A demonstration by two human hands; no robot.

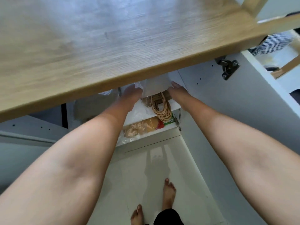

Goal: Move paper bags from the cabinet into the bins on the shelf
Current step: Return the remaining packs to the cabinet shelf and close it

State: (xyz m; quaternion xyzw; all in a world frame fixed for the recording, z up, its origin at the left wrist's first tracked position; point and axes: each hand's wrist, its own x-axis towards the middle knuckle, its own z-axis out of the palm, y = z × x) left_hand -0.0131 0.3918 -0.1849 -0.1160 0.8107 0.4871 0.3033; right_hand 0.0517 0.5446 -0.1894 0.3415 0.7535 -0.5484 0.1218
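Observation:
Both my arms reach down into the open cabinet under a wooden countertop [113, 51]. My left hand [132, 93] and my right hand [176, 90] sit on either side of a white paper bag [155, 86] and press against its edges. The countertop edge hides my fingertips and the top of the bag. Below the bag lies a bundle of tan twisted paper-bag handles [162, 109] on a white cabinet shelf [174, 105]. No bins are in view.
A lower shelf holds plastic-wrapped brown and red items [142, 125]. The cabinet door [243, 98] stands open on the right with a metal hinge [228, 67]. Clear plastic [107, 96] lies at left. My bare feet [168, 194] stand on a glossy white floor.

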